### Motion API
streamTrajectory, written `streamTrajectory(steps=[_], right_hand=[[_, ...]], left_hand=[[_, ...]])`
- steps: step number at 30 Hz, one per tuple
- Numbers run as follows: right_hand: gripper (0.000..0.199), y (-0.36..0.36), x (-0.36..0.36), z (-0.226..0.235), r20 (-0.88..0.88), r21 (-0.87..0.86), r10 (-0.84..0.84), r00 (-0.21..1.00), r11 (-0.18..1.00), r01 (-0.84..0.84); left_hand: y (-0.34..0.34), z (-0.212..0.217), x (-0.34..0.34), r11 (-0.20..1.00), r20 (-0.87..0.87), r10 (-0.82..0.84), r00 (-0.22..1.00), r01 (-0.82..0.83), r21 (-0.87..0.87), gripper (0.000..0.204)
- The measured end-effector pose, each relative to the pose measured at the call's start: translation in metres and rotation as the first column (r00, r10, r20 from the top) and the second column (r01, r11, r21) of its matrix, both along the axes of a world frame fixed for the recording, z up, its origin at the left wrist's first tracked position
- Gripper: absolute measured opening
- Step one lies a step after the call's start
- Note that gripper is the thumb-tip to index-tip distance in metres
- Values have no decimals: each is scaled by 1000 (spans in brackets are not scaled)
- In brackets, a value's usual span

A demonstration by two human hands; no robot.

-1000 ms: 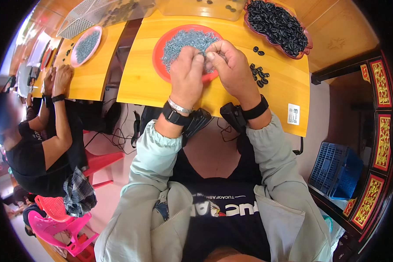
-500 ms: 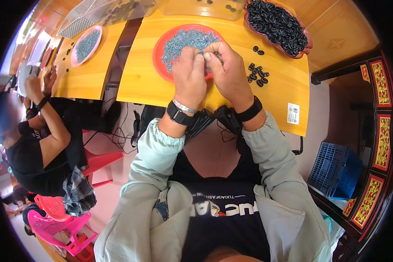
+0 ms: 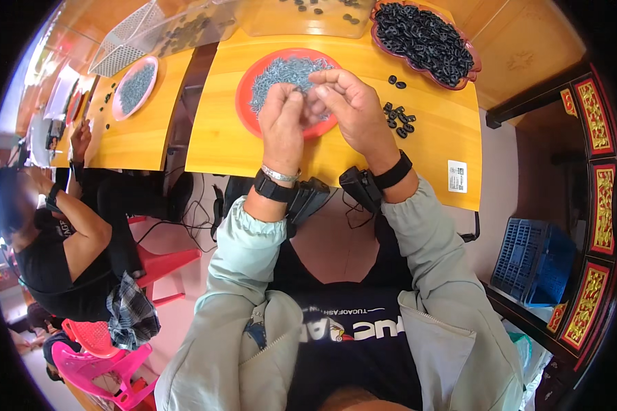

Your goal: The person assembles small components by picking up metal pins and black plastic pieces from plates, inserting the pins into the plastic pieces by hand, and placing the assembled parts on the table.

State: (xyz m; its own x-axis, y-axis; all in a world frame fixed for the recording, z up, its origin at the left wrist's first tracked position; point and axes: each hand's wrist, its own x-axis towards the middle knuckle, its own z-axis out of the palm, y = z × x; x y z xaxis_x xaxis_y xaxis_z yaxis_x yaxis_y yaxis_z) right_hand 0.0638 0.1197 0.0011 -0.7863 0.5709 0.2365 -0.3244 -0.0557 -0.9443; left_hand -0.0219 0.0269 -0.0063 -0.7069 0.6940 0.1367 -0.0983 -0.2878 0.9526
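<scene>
Over the near right part of a red bowl (image 3: 243,103), my two hands are close together, a little apart. The bowl holds a heap of small, thin, silvery metal pieces (image 3: 281,74) that look like screws. My left hand (image 3: 282,122) is closed, thumb pressed to the fingers; whatever is in the pinch is too small to make out. My right hand (image 3: 355,113) has loosely curled fingers, with thumb and forefinger apart and nothing visible between them. Several small black oval parts with holes (image 3: 399,118) lie on the table right of my right hand.
A scalloped dark red tray (image 3: 470,77) heaped with black parts stands at the far right. Clear plastic bins (image 3: 308,24) line the back. On the left, a pink bowl (image 3: 152,77) of metal pieces sits before a seated person (image 3: 62,253). A blue crate (image 3: 531,260) stands right.
My hands have separated slightly; the right fingers have loosened from their pinch, and the left hand has shifted a little left. The seated person's near hand has moved down toward the head.
</scene>
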Motion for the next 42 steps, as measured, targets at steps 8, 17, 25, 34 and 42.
streamTrajectory(steps=[8,17,25,34,42], right_hand=[[19,-2,1,3,40,57,-40,998,998,38],[13,0,1,-3,84,121,-63,994,991,53],[8,-10,-4,-7,96,281,-223,970,941,188],[5,-17,-3,1,-62,515,-416,907,765,386],[13,3,21,14,43,426,-328,944,861,279]], left_hand=[[2,-3,-2,999,4,-14,1000,13,36,9],[0,-2,-1,999,-140,-27,990,20,-50,9],[4,-10,5,993,-180,121,976,-120,15,9],[0,2,18,995,-52,99,994,-97,32,10],[2,-2,12,995,-49,20,999,-15,103,10]])
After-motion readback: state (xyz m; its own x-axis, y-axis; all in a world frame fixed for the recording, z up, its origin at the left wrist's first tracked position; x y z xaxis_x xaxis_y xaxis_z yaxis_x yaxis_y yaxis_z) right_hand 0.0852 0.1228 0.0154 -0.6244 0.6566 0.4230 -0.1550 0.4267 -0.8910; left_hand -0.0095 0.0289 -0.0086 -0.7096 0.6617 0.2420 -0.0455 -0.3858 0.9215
